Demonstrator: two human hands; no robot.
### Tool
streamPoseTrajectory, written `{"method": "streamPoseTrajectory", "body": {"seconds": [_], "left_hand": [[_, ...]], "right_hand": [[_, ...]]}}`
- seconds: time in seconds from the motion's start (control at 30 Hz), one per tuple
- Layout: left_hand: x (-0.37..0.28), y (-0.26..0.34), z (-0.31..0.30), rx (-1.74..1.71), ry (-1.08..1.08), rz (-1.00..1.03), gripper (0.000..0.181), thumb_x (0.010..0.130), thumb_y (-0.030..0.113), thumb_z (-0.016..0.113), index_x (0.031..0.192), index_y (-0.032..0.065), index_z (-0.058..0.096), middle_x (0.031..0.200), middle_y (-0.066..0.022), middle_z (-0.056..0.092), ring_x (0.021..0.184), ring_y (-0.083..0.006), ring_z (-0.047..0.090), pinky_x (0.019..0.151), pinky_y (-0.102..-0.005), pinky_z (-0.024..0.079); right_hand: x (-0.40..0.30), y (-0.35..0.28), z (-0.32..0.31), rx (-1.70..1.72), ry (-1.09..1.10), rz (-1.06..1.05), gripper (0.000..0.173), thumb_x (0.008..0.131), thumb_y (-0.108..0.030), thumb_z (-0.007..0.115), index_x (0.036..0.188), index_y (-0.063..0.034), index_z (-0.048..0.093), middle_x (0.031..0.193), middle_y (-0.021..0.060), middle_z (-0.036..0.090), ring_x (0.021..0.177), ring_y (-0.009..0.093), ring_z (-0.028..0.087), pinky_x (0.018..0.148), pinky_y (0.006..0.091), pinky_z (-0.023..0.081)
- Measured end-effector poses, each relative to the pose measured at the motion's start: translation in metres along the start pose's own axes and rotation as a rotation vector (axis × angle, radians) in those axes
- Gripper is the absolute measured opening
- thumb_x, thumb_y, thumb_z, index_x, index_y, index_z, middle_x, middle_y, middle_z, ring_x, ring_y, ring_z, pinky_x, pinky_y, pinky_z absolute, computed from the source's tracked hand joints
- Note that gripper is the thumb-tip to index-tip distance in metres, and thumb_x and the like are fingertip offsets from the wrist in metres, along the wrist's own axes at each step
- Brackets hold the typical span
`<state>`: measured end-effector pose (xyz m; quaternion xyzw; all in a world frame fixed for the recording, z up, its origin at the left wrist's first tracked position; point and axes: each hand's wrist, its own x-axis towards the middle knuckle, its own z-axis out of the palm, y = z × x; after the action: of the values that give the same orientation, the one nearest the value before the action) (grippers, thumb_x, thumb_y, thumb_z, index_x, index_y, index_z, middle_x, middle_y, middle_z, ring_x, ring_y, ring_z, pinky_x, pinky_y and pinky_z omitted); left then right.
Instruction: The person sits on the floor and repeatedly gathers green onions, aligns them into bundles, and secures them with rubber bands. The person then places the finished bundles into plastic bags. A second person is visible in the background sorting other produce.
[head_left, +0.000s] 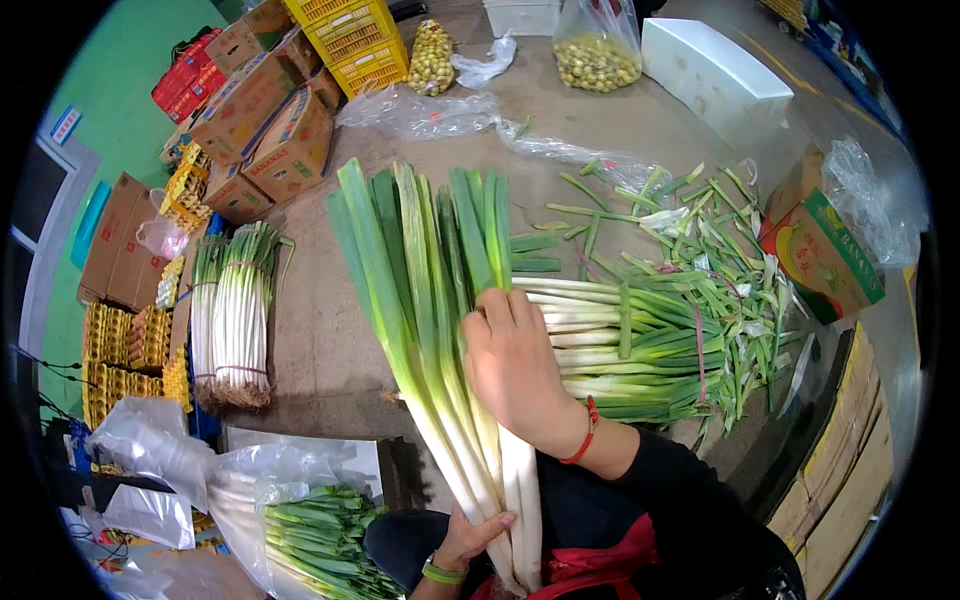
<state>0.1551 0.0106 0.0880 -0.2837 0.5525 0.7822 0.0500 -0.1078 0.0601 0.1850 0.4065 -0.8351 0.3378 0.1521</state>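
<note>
My left hand (474, 534), with a green band at the wrist, holds the white lower stalks of a bunch of leeks (439, 375) over my lap. My right hand (517, 367), red cord bracelet on its wrist, is closed around some stalks of that bunch higher up, near the green leaves. The leaves point away from me and the roots lie low by my lap. Just right of this hand, a row of leeks (592, 337) lies on the floor, white ends towards me. Cut leaf trimmings (697, 225) are scattered over and beyond their green ends.
Tied leek bundles (241, 315) stand at left; bagged leeks (322, 517) lie at lower left. Egg trays (127, 337), banana cartons (289, 146) and yellow crates (367, 64) line the left. A foam box (712, 79), fruit bag (596, 64) and open carton (825, 251) stand farther off.
</note>
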Motion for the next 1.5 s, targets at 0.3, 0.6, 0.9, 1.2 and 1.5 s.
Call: {"method": "streamPoseTrajectory", "body": {"seconds": [0.3,0.6,0.9,1.2,1.5], "left_hand": [[-0.001,0.002,0.003,0.023,-0.002,-0.056,0.073,0.075,0.003,0.086,0.138,-0.0039,0.049,0.122,-0.0151,0.066,0.105,-0.0255,0.068,0.094,-0.0409,0.056],[0.004,0.003,0.011,0.118,0.012,0.168,0.1,0.073,0.009,0.092,0.145,0.0029,0.022,0.135,-0.0177,0.052,0.119,-0.0256,0.06,0.098,-0.04,0.053],[-0.003,0.023,0.029,0.238,0.087,0.152,0.109,0.068,0.02,0.098,0.145,0.0007,0.023,0.133,-0.0186,0.053,0.118,-0.0258,0.06,0.099,-0.0396,0.052],[0.0,0.036,0.065,0.509,0.343,0.179,0.124,0.058,0.027,0.1,0.149,-0.0004,0.021,0.137,-0.0193,0.043,0.126,-0.0297,0.047,0.107,-0.0425,0.041],[0.005,0.029,0.056,0.526,0.329,0.297,0.121,0.064,0.018,0.094,0.152,0.0002,0.014,0.135,-0.0216,0.051,0.121,-0.0282,0.056,0.1,-0.039,0.048]], "right_hand": [[0.021,-0.019,0.019,0.507,0.073,0.383,0.043,0.091,-0.03,0.075,0.105,0.0038,0.052,0.098,0.0212,0.056,0.088,0.042,0.062,0.075,0.0474,0.052],[0.007,0.009,0.036,1.25,-0.033,0.708,0.029,0.101,-0.022,0.063,0.112,0.0021,0.053,0.088,0.0076,0.058,0.07,0.014,0.054,0.064,0.0326,0.046],[0.016,0.027,0.012,1.416,-0.328,0.685,0.019,0.1,-0.017,0.061,0.108,-0.0007,0.055,0.08,0.0018,0.057,0.059,0.005,0.048,0.05,0.0242,0.038],[-0.022,-0.003,0.04,0.633,0.285,0.318,0.018,0.099,-0.011,0.062,0.109,0.0022,0.057,0.108,0.0214,0.061,0.089,0.04,0.063,0.077,0.0435,0.051],[-0.029,0.036,0.042,2.337,0.27,0.835,0.023,0.102,-0.024,0.055,0.112,-0.004,0.063,0.089,0.007,0.064,0.069,0.018,0.062,0.058,0.0285,0.052]]}}
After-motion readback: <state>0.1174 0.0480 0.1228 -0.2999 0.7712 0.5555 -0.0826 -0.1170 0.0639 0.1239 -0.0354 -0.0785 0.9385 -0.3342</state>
